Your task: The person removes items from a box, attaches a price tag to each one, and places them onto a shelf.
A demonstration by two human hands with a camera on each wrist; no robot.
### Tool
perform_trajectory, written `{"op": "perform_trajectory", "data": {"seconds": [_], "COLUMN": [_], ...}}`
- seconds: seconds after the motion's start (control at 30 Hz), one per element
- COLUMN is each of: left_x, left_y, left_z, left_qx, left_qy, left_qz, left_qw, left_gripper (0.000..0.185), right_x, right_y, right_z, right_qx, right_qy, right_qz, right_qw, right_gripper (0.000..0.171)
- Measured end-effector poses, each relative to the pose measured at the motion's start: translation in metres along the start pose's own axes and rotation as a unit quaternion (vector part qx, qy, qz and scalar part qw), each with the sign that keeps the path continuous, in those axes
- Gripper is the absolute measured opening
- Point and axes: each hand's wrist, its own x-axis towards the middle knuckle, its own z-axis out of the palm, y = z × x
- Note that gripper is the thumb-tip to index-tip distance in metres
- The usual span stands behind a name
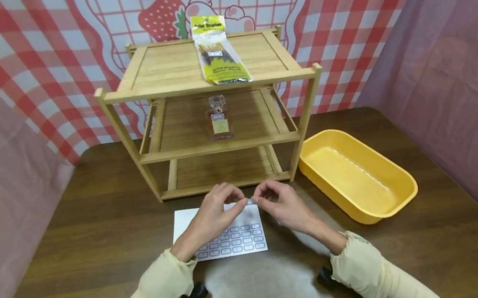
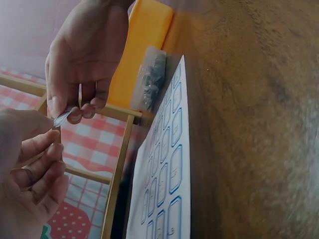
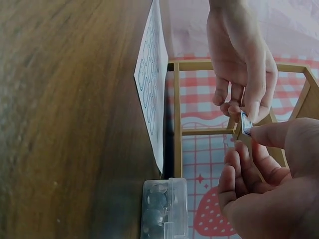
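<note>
Between the fingertips of both hands is a small label sticker [image 3: 245,123], white with a blue border, held up over the far edge of a sheet. My left hand [image 1: 217,212] pinches one end of it, thumb against finger. The other end is pinched by my right hand [image 1: 287,210]. Below them a white sheet of labels [image 1: 244,248] lies on the table, with rows of blue-framed labels on its near part and a blank far part. The left forearm and hand cover some of those rows.
Behind the hands stands a wooden three-tier shelf [image 1: 217,147], with a brush pack [image 1: 224,64] on top and a perfume bottle [image 1: 219,122] on the middle tier. A yellow basin [image 1: 354,176] sits at right. A clear plastic box [image 3: 164,209] stands beside the sheet.
</note>
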Motion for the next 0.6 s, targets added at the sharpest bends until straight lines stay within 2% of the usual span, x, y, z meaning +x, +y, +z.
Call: {"op": "perform_trajectory", "data": {"seconds": [0.27,0.5,0.6], "left_x": [-0.0014,0.0001,0.0016], "left_y": [-0.0017,-0.0012,-0.001], "left_z": [0.0061,0.0071,0.0095], "left_qx": [-0.01,-0.02,-0.02], "left_qy": [0.014,0.004,0.003], "left_qz": [0.012,0.003,0.007], "left_qw": [0.9998,0.9998,0.9998], "left_gripper": [0.004,0.004,0.004], "right_x": [-0.001,-0.0043,-0.0053], "right_y": [0.0028,0.0042,0.0044], "right_z": [-0.0003,-0.0058,-0.0092], "right_qx": [-0.009,-0.067,-0.088], "right_qy": [0.001,-0.014,-0.015], "right_qz": [-0.014,-0.073,-0.084], "right_qw": [1.0,0.995,0.992], "right_gripper": [0.005,0.008,0.008]}}
